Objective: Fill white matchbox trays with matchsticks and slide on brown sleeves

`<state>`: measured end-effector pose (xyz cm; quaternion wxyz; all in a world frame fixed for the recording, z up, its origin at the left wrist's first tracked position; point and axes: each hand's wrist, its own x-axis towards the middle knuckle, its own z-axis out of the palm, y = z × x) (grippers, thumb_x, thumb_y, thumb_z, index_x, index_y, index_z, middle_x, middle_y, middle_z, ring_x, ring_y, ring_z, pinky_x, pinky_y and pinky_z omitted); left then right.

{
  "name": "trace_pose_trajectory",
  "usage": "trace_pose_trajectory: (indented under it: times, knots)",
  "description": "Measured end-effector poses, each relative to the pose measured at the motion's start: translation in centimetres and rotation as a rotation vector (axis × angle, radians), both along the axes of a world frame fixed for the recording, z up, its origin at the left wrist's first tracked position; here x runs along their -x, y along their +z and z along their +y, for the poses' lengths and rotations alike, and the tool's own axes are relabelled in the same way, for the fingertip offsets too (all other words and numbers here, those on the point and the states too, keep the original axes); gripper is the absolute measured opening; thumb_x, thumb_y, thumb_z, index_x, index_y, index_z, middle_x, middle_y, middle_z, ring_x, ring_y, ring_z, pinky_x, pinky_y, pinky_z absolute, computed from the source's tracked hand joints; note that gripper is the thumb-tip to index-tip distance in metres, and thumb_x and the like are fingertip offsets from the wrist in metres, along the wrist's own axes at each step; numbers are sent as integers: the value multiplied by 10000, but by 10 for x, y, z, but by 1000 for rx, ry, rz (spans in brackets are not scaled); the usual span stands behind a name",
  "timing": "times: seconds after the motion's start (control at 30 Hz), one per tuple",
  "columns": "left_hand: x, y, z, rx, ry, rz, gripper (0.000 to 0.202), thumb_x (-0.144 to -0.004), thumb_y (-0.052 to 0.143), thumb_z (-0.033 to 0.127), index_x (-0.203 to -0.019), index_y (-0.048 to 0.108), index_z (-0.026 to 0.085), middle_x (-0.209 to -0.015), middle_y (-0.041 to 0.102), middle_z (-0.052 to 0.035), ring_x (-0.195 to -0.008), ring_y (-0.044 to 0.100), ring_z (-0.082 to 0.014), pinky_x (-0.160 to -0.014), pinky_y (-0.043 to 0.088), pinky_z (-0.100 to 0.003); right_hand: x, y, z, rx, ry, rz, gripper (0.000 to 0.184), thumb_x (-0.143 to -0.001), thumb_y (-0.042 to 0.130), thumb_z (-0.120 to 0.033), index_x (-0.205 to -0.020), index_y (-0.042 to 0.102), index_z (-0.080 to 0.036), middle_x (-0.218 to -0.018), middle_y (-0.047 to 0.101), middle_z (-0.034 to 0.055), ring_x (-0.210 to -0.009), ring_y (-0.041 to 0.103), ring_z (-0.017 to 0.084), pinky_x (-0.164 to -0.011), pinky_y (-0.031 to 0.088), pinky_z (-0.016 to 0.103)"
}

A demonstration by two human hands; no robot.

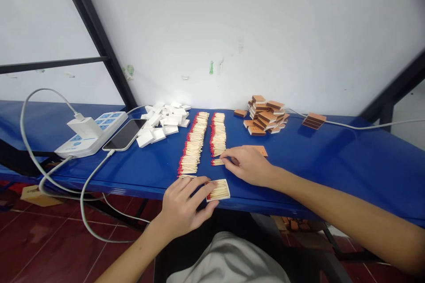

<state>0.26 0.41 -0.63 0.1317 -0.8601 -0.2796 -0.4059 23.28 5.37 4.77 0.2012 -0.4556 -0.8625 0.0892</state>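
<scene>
At lower centre, the left hand (186, 200) is holding the match tray (228, 189), its long axis running crosswise. Just beyond, the right hand (248, 165) is pinching narrowly at the small match bundle's (217, 162) right end; grip unconfirmed.

Left hand (185, 201): holding thumb (206, 213) apart from fingers (196, 182)
Right hand (248, 165): curling fingers toward thumb
Left forearm (141, 247): slanting inward
Right forearm (325, 199): pointing leftward
</scene>
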Motion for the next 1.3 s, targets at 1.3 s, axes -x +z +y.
trace_pose_trajectory:
  times: [1.3]
  knots:
    - [0,-1,0,23,-13,-3,251,-887,650,264,-1126,653,185,-1013,735,-74,-782,649,-195,-702,507,-330,1,-1,-2,26,24,-48,185,-909,568,-219,-983,737,-210,-643,618,-16,-571,506,115,-607,299,251]
